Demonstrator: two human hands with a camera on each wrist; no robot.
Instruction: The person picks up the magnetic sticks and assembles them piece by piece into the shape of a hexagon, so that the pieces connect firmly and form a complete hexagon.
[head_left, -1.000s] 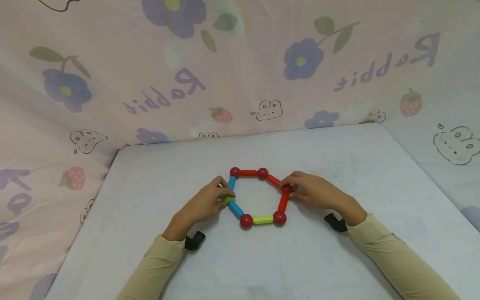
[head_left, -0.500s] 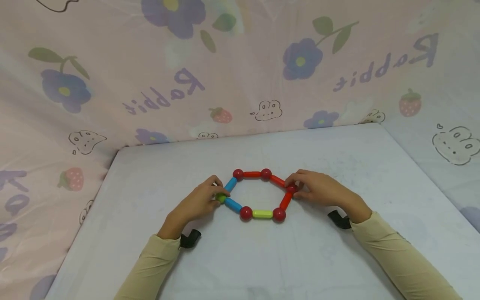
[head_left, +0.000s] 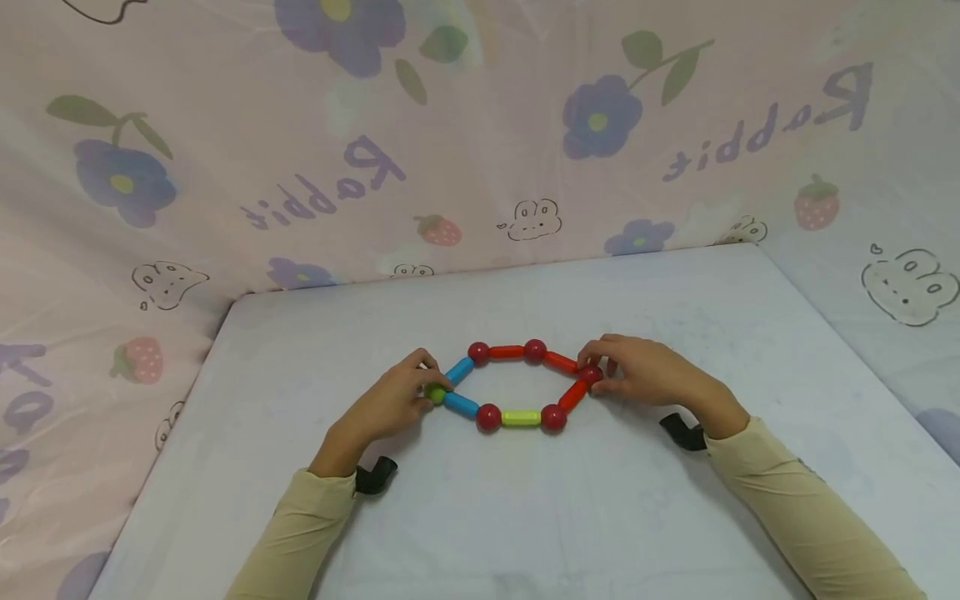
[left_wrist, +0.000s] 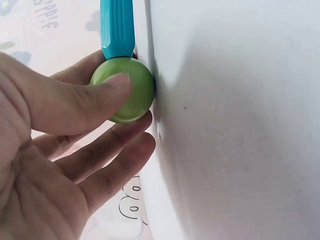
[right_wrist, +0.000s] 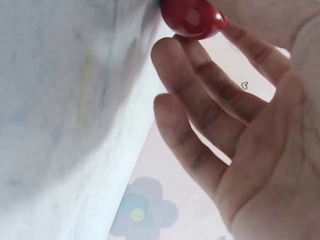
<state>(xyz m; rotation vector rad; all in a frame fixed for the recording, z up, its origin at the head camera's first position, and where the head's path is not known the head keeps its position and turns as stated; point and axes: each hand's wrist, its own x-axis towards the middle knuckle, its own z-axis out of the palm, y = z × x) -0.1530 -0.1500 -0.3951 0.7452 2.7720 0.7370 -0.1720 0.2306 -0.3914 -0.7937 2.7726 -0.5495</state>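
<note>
A closed six-sided ring of balls and rods lies on the white table (head_left: 487,517) in the head view. My left hand (head_left: 388,402) pinches the green ball (left_wrist: 132,95) at the ring's left corner, thumb on its near face. Two blue rods (head_left: 461,405) run from that ball. At the opposite corner, my right hand (head_left: 648,371) holds a red ball (right_wrist: 192,19) between thumb and fingers; the thumb is mostly out of the right wrist view. Red rods (head_left: 507,352) join the far and right-hand red balls (head_left: 535,351). A yellow-green rod (head_left: 521,417) links the two near red balls (head_left: 554,417).
A pinkish patterned cloth (head_left: 465,133) hangs behind the table and along its sides. Black bent pieces (head_left: 377,476) stick out from beneath both wrists. Beige sleeves (head_left: 802,500) cover the forearms.
Both hands have moved apart, the left one leftward and the right one rightward. The ring has stretched wider and become flatter, its near side shifting away from me.
</note>
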